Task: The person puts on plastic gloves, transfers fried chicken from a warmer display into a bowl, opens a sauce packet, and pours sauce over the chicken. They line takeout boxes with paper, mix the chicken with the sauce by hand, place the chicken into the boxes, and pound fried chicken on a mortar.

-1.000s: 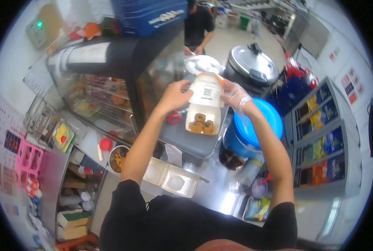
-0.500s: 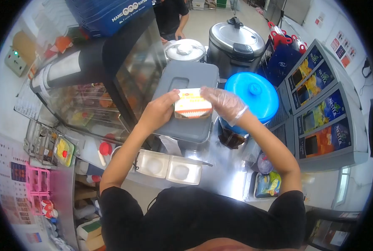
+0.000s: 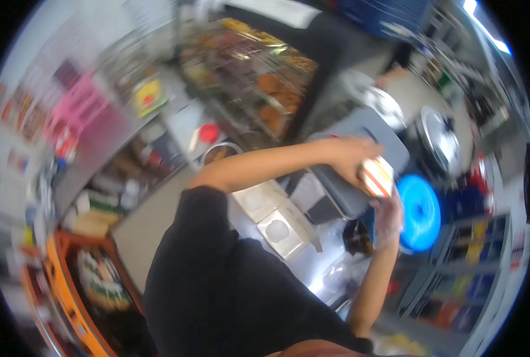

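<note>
A small white and orange cardboard food box (image 3: 377,177) is held over the grey lidded container (image 3: 396,146). My left hand (image 3: 351,156), bare, grips the box from its upper left side. My right hand (image 3: 388,219), in a clear plastic glove, grips its lower right side. Nearest to the right hand is the round blue lid (image 3: 418,208) of a tub. An open white carton (image 3: 283,231) with two halves lies on the metal counter, below the left forearm. Motion blurs the picture, and the box's contents are hidden.
A glass food warmer (image 3: 256,77) with orange-brown pieces on racks stands beyond my left arm. Large metal pots (image 3: 440,140) are behind the grey container. A drinks dispenser (image 3: 461,279) stands at right. An orange-framed case (image 3: 92,285) is at lower left.
The view has swung to the left, so the counter appears rotated and more of the left side shows. My right hand has shifted from the box's upper corner to its lower side.
</note>
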Action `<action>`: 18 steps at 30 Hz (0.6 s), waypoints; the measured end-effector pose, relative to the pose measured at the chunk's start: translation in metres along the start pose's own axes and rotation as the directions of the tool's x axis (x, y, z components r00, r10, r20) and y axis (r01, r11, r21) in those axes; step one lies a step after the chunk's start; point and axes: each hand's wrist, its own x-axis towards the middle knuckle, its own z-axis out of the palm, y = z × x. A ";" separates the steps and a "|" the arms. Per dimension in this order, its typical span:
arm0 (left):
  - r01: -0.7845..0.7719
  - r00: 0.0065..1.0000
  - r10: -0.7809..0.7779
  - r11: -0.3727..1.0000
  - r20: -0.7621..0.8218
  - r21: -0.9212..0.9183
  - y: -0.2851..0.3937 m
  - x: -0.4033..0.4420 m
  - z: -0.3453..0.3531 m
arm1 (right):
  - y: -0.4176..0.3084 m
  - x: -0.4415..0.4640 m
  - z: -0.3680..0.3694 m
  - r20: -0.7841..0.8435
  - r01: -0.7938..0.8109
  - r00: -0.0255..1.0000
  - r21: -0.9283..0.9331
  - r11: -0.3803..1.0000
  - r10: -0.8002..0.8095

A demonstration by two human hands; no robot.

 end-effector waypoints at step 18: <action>0.405 0.787 -0.428 0.902 -0.445 -0.151 0.095 -0.325 -0.188 | 0.009 -0.106 0.223 0.073 0.061 0.996 -0.018 0.998 -0.059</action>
